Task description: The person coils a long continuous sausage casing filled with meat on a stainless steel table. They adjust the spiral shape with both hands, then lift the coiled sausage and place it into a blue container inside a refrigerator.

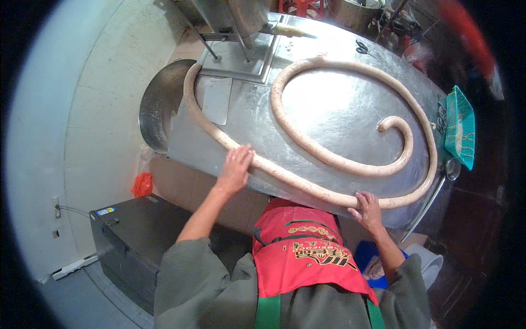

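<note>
One long, pale, filled sausage (302, 179) lies in a loose spiral on the stainless-steel table (242, 107). Its inner end is curled at the right, and its other visible end reaches the table's left edge beside a sausage stuffer (234, 16). My left hand (236, 169) lies over the sausage near the front edge; whether its fingers close around it is hidden. Further right, my right hand (367, 210) holds the same sausage, its fingers across the top and its thumb on the near side. A casing-covered nozzle (289, 30) sticks out from the stuffer.
A large metal bowl (158, 111) stands at the table's left end, near a flat metal plate (218, 100). Scissors (362, 47) lie at the back. A turquoise basket (460, 127) and a long-handled ladle (452, 169) are at the right. Below left stands a dark chest (135, 238).
</note>
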### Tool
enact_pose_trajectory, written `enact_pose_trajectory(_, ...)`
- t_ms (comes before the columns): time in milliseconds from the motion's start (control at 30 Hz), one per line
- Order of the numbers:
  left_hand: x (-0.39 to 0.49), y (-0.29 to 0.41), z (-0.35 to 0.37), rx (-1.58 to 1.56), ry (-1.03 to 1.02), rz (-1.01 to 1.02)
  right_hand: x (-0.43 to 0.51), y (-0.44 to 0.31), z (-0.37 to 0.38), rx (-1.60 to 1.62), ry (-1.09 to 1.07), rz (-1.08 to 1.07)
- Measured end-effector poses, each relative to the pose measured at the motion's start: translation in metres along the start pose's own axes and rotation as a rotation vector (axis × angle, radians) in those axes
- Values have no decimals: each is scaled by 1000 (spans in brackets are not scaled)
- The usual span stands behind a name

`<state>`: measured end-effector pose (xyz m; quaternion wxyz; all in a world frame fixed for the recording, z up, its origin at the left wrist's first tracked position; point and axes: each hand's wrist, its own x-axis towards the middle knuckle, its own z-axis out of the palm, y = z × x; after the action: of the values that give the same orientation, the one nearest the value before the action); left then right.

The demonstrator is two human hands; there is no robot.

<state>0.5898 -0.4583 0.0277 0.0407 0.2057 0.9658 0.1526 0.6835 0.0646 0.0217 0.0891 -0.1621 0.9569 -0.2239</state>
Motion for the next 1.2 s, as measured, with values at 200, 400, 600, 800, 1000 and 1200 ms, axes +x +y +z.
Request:
enact_pose_trajectory(200, 21, -81, 11, 97, -203, 98, 6, -5, 12, -159, -104, 128)
enact_pose_trajectory(400, 25, -87, 17, 134, -129, 172, -19, 23, -4, -232, -74, 191)
enact_pose_trajectory(600, 27, -80, 6, 163, -192, 199, -25, 25, -7, -239, -18, 182)
enact_pose_trajectory(800, 26, -69, 8, 228, -189, 159, -22, 24, -6, -197, -23, 203)
enact_pose_trajectory(1000, 27, -70, 17, 145, -149, 144, -27, 37, -1, -162, -7, 213)
enact_pose_trajectory(1200, 25, -68, 17, 165, -167, 126, -32, 45, 8, -178, 45, 209)
